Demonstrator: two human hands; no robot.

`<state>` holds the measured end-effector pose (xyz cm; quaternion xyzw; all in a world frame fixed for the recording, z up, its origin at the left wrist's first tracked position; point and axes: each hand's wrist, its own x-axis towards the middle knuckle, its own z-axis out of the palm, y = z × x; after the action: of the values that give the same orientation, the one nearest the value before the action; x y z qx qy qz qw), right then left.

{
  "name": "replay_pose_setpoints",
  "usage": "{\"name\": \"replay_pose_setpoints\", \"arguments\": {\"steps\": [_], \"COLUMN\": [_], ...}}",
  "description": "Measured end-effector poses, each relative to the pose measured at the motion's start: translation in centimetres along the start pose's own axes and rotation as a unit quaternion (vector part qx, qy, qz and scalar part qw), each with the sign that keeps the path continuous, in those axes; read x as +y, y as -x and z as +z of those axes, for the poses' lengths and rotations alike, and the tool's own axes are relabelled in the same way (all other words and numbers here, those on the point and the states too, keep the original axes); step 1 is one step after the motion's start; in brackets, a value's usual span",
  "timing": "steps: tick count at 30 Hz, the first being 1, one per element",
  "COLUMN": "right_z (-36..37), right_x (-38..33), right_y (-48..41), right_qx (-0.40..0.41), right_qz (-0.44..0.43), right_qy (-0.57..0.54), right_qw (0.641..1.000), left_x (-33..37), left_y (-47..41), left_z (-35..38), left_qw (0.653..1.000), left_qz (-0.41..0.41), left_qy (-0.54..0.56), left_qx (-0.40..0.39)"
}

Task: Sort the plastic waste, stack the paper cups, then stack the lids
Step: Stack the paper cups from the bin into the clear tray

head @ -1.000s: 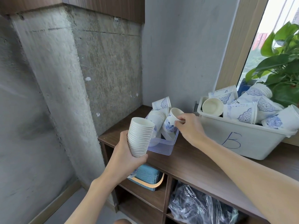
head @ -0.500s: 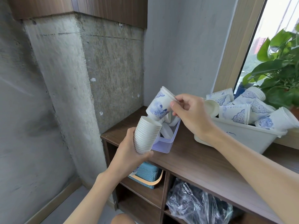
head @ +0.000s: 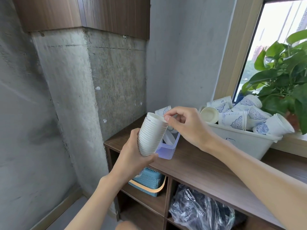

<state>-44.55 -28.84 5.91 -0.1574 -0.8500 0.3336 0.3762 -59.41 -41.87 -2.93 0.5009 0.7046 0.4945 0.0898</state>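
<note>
The left hand (head: 132, 152) is wrapped around the lower half of a stack of paper cups (head: 152, 135), holding it tilted slightly to the right above the front left end of the wooden worktop (head: 199, 165). The right hand (head: 184, 125) sits at the top of the stack, with thumb and forefinger pinching the rim of the top cup (head: 157, 117) on its right side and the other fingers curled.

Just behind and below the stack is a clear plastic box (head: 167, 147) on the worktop. It holds white pieces too hidden to name. One patterned cup (head: 163, 110) pokes up behind it, partly covered by the right hand. Further right is a white bin (head: 240, 142) heaped with blue-patterned paper cups lying on their sides, and the right forearm crosses in front of its marking. A leafy green plant (head: 282, 72) stands by the window behind the bin. On the shelves under the worktop are a blue woven basket (head: 147, 179) and a crumpled plastic bag (head: 199, 211).

Half a second ago the right hand held a blue-patterned cup in the air over the stack. That cup is now pushed down into the stack, with only its rim showing. The stack has also come up closer to the camera.
</note>
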Motion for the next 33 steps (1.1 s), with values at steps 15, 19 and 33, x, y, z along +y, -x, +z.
{"name": "replay_pose_setpoints", "arguments": {"steps": [15, 19, 33], "right_z": [2.2, 3.4, 7.8], "right_x": [1.6, 5.0, 11.1], "right_y": [-0.6, -2.3, -6.5], "right_qx": [-0.038, 0.014, -0.065], "right_qz": [0.035, 0.106, 0.174], "right_qy": [0.014, 0.07, 0.177], "right_qw": [0.999, 0.992, 0.967], "left_x": [-1.9, -3.2, -8.2], "left_y": [-0.7, -1.1, -2.3], "left_z": [0.2, -0.4, -2.0], "left_qw": [1.0, 1.0, 0.998], "left_qz": [-0.013, -0.019, -0.038], "left_qy": [0.0, 0.0, -0.04], "left_qx": [-0.002, 0.005, 0.015]}}
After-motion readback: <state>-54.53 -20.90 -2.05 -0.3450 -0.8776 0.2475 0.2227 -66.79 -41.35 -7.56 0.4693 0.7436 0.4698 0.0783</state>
